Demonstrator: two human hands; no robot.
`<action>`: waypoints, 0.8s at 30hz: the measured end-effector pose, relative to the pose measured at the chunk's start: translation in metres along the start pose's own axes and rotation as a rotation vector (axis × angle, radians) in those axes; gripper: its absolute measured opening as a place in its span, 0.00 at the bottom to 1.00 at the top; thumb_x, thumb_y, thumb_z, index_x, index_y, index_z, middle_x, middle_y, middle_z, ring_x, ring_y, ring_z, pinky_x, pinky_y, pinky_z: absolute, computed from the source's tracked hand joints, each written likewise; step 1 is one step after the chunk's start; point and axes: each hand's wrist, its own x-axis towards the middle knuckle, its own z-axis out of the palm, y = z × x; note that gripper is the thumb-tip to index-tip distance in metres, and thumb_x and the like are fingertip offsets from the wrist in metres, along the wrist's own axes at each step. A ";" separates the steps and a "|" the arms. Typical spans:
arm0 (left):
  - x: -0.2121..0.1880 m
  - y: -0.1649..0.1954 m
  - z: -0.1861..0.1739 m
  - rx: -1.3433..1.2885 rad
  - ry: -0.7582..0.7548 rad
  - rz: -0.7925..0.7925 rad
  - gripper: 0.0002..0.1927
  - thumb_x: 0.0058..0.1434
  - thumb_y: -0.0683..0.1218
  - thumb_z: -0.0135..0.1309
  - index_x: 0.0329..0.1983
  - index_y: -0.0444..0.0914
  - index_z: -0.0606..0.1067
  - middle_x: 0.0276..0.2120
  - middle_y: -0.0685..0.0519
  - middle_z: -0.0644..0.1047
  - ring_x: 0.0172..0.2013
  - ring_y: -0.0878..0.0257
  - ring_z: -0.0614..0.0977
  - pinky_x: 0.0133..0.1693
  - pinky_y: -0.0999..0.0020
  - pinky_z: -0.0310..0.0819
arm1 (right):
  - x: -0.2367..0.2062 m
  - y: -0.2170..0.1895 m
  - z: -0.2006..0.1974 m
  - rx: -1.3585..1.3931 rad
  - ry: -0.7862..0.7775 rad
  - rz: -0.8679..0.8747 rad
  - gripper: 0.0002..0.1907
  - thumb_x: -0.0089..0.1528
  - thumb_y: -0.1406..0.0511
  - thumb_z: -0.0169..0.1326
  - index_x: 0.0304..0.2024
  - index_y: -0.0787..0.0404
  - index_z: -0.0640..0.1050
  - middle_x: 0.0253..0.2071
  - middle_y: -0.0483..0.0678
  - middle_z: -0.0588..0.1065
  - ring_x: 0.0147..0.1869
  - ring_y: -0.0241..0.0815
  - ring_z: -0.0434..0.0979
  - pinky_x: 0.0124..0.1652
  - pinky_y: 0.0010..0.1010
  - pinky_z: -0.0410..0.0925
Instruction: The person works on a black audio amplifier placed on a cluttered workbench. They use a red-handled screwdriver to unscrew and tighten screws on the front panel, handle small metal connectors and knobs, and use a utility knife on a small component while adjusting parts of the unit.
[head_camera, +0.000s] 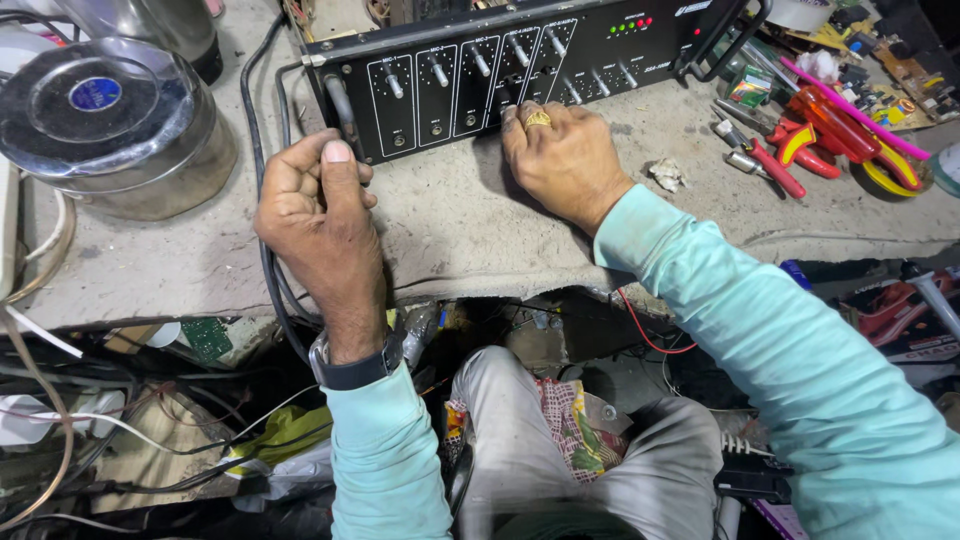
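hands (440, 175) (two) on one amplifier (500, 60)

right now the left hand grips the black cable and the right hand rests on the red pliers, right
Not quite. In the head view the left hand does grip the black cable, but the right hand rests on the black amplifier panel; the red pliers lie untouched beside it.

Bright and even over the workbench (450, 230), lit from above. Soft short shadows under both hands, darkest just below the right hand (562, 152) against the black amplifier (520, 60). Glare on the shiny metal speaker horn (110, 120) left of the amplifier, with a paler sheen along the amplifier's top edge. Deep gloom below the workbench edge, cables nearly lost there. Sharp focus around the amplifier knobs; slight wide-angle bending and softness toward the corners, tools right of the amplifier a little smeared.
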 end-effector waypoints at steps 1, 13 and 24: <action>0.000 0.001 0.000 0.000 0.000 0.009 0.08 0.74 0.41 0.54 0.48 0.30 0.75 0.31 0.53 0.80 0.29 0.74 0.77 0.30 0.81 0.70 | 0.001 0.001 0.000 0.015 0.012 0.000 0.14 0.60 0.66 0.54 0.46 0.66 0.81 0.33 0.46 0.77 0.36 0.39 0.78 0.28 0.29 0.70; -0.001 -0.004 -0.001 0.084 0.005 0.064 0.08 0.74 0.42 0.53 0.48 0.30 0.76 0.31 0.52 0.80 0.30 0.73 0.79 0.30 0.81 0.71 | 0.021 -0.019 0.012 1.242 0.101 1.093 0.09 0.62 0.68 0.63 0.26 0.63 0.81 0.21 0.46 0.79 0.22 0.32 0.80 0.23 0.26 0.72; 0.001 -0.004 -0.004 0.034 0.000 0.032 0.07 0.72 0.40 0.54 0.48 0.30 0.76 0.33 0.52 0.81 0.32 0.71 0.81 0.31 0.79 0.76 | 0.019 -0.019 -0.017 0.663 0.127 0.671 0.21 0.57 0.55 0.70 0.38 0.67 0.83 0.28 0.53 0.81 0.26 0.44 0.82 0.28 0.35 0.73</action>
